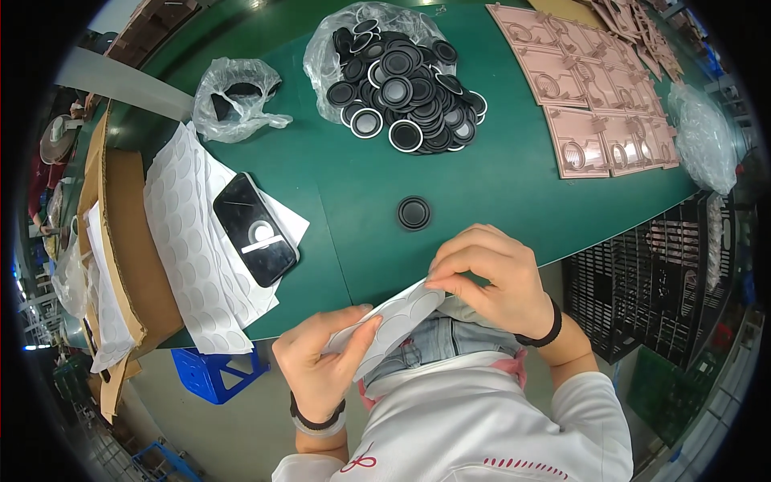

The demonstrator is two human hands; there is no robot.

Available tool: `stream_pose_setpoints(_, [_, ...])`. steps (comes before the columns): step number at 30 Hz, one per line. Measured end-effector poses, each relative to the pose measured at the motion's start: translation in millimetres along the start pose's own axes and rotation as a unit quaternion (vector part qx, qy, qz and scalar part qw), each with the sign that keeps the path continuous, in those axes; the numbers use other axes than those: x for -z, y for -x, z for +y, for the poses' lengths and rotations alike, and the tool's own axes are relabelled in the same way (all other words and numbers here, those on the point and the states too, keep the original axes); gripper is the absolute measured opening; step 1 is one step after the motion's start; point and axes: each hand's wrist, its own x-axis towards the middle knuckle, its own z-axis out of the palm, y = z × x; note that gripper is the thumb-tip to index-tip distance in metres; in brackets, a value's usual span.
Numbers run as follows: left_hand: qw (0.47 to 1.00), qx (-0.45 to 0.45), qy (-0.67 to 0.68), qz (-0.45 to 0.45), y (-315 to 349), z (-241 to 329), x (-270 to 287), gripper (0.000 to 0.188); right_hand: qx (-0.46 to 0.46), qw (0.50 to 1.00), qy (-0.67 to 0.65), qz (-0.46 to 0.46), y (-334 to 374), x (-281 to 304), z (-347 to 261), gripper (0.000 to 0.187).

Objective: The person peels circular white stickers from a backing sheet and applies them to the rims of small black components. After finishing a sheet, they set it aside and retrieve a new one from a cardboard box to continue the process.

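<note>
A strip of round white stickers (395, 328) stretches between my two hands, just off the near edge of the table. My left hand (321, 353) pinches its lower left end between thumb and fingers. At the upper right end, thumb and forefinger of my right hand (496, 277) are pressed together on the strip. Beyond my hands, a single black round cap (414, 213) lies on the green table (353, 193). Farther back, a heap of black round caps (418, 96), some with white rims, spills from a clear plastic bag (321, 68).
Sticker sheets (181, 241) lie at the left, a black phone (255, 229) on them. Beside them stands an open cardboard box (132, 241). Another clear bag (233, 96) sits behind. Pink moulded panels (594, 96) cover the far right. Black crates (642, 273) and a blue stool (213, 376) stand below.
</note>
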Motion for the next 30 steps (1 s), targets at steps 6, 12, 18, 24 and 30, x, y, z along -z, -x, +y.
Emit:
stream_pose_setpoints(6, [0.988,0.112,0.102,0.012,2.5,-2.4,-3.5,0.017,0.059,0.997,0.046,0.03,0.9,-7.2,1.9,0.016])
stream_pose_setpoints(12, [0.969,0.197,0.148,0.019,-5.8,-16.2,-9.3,0.021,0.122,0.974,0.18,-0.064,9.7,-1.5,-13.8,0.014])
stream_pose_setpoints(18, [0.973,0.169,0.144,-0.059,-7.7,-48.2,-17.1,0.02,0.006,0.988,-0.023,-0.15,-6.2,23.4,-25.6,0.014])
stream_pose_setpoints(24, [0.989,-0.033,0.061,-0.13,-19.1,-46.1,-39.9,0.027,-0.284,0.932,-0.213,-0.066,-43.0,15.8,44.1,0.009])
stream_pose_setpoints(30, [0.99,-0.025,-0.006,-0.136,-20.7,-38.7,-51.4,0.04,-0.307,0.93,-0.183,-0.089,-46.8,9.9,47.9,0.009])
